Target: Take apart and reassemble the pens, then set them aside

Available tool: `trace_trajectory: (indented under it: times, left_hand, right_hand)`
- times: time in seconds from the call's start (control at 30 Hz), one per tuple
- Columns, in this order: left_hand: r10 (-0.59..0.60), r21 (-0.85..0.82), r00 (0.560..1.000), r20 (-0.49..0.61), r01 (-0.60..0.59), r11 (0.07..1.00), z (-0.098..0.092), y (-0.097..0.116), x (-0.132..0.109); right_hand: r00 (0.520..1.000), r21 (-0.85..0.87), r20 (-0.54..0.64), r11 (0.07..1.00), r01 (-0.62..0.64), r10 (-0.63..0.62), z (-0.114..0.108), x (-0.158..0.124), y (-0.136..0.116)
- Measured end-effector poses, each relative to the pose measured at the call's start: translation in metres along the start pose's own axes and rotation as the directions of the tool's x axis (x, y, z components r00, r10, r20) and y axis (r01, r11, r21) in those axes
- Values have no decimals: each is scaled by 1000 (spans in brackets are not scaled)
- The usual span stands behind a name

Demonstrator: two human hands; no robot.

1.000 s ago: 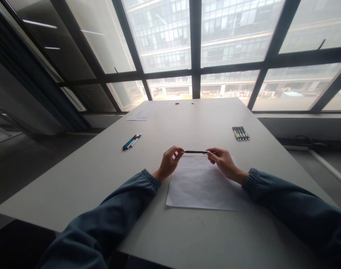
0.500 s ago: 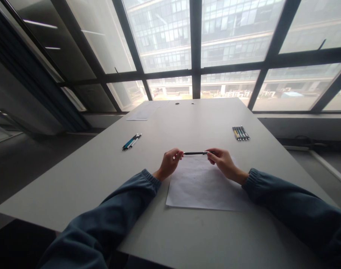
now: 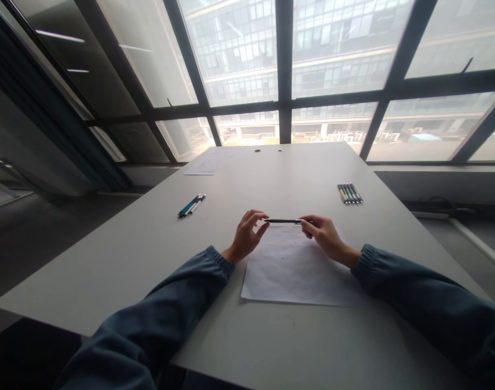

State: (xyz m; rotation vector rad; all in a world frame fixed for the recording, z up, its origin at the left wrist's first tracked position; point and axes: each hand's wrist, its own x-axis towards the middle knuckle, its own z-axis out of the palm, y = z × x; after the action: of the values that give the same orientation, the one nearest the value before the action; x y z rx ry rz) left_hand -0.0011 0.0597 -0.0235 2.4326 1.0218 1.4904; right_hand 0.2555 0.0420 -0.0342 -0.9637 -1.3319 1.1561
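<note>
A black pen (image 3: 285, 221) is held level above the far edge of a white sheet of paper (image 3: 296, 271). My right hand (image 3: 321, 233) pinches its right end between thumb and fingers. At the pen's left tip, my left hand (image 3: 248, 233) is open, with thumb and index finger parted on either side of the tip. Whether a fingertip still touches the pen there, I cannot tell. The paper lies flat on the table under both hands, its right part partly covered by my right forearm.
Several pens (image 3: 191, 206) lie in a loose bunch on the left of the white table (image 3: 121, 276). A neat row of several pens (image 3: 350, 193) sits on the right. Other paper sheets (image 3: 206, 162) rest at the far left, near the window.
The thumb and fingers of my left hand have spread apart from their pinch at the pen's left end. My right hand and the pen stay nearly in place.
</note>
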Motion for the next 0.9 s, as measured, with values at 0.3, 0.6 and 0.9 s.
trace_trajectory:
  times: [0.3, 0.6, 0.9]
  left_hand:
    - [-16, -21, 1000, 5, 16, 1000, 0, 0, 0]
    - [-56, -26, 997, 55, 58, 998, -1, 2, 0]
    - [-82, -22, 992, 95, 85, 996, -1, 1, -2]
  right_hand:
    - [1000, 10, -10, 1000, -18, 18, 1, -1, -3]
    - [1000, -6, 9, 1000, -6, 6, 1, -1, -5]
    - [1000, -17, 27, 1000, -2, 3, 0, -2, -4]
